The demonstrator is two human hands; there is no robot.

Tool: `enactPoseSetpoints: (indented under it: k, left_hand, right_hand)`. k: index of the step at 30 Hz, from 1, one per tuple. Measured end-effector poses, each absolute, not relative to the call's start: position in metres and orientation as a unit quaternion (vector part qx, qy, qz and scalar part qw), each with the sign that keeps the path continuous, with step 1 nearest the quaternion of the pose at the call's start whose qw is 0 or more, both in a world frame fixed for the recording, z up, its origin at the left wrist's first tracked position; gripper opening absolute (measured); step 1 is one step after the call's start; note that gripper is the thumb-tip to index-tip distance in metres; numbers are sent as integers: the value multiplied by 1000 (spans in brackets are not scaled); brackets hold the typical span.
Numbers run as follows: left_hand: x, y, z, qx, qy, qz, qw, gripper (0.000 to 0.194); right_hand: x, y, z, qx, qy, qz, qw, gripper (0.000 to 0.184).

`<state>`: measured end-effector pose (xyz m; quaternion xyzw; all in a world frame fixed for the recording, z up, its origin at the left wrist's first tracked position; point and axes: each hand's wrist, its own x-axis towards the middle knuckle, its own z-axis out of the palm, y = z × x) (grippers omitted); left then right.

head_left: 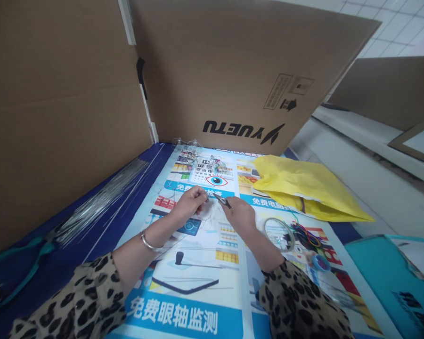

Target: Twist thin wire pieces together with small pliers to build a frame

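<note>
One yellow bag [304, 186] — near pliers [222, 199]

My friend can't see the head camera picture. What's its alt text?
A person's right hand grips pliers near the left hand, which pinches a small thing too blurred to identify. Below is a printed poster; thin wires lie left, a yellow bag right.

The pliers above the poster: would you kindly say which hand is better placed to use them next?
Probably the right hand: it holds the pliers, tips toward the left hand, which seems to pinch something too small to identify.
</note>
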<state>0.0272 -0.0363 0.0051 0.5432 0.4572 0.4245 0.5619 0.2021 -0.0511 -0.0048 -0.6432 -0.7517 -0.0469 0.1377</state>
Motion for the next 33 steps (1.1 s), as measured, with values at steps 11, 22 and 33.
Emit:
enactPoseSetpoints:
  k: [11,22,33]
  left_hand:
    - [29,-36,6,542,468,428,552,14]
    - [31,-36,8,548,462,428,550,12]
    - [20,-33,8,569,432,376,590,19]
  right_hand:
    - [201,-52,-2,-643,-756,-47,115,23]
    - [202,-52,-4,-662,-737,-26,136,27]
    - [204,-51,0,-691,-711,7,134,28]
